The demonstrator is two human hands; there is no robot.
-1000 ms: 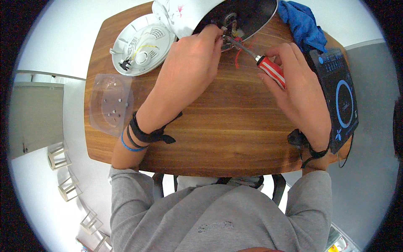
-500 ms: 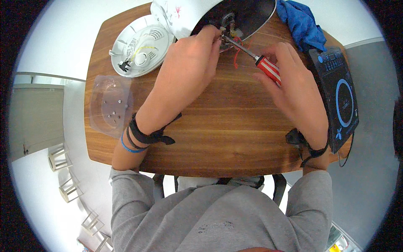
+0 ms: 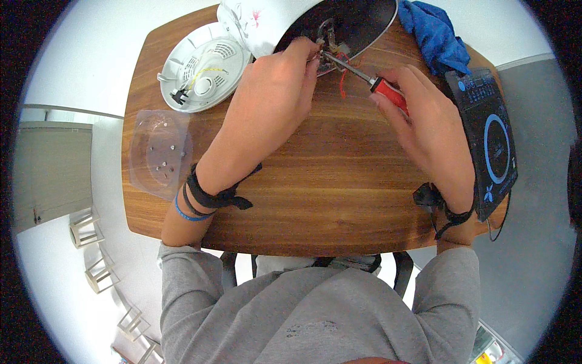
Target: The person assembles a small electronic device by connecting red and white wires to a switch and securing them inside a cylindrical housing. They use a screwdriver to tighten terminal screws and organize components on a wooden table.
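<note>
A red-handled screwdriver point(image 3: 390, 96) is gripped by my right hand point(image 3: 424, 118), its shaft slanting up and left. Its tip meets the small parts near my left fingertips, inside the open underside of a white appliance point(image 3: 253, 27) with a floral print, perhaps a rice cooker, lying on its side. My left hand point(image 3: 276, 88) pinches at those inner parts; what is between its fingers is too small to make out. Red wire point(image 3: 343, 85) hangs from the dark opening. Left of the appliance lies a round white vented base cover point(image 3: 176, 64) with a yellow-green wire and a black connector.
A clear plastic tray point(image 3: 142, 155) with several small screws sits at the table's left. On the right a black induction cooktop point(image 3: 485, 145) lies along the edge, its cord hanging down. A blue cloth point(image 3: 433, 36) is bunched at the far right of the wooden table point(image 3: 315, 200).
My right fingers have shifted and turned slightly on the screwdriver handle, and the striped side of the handle no longer shows. The left hand stays almost where it was.
</note>
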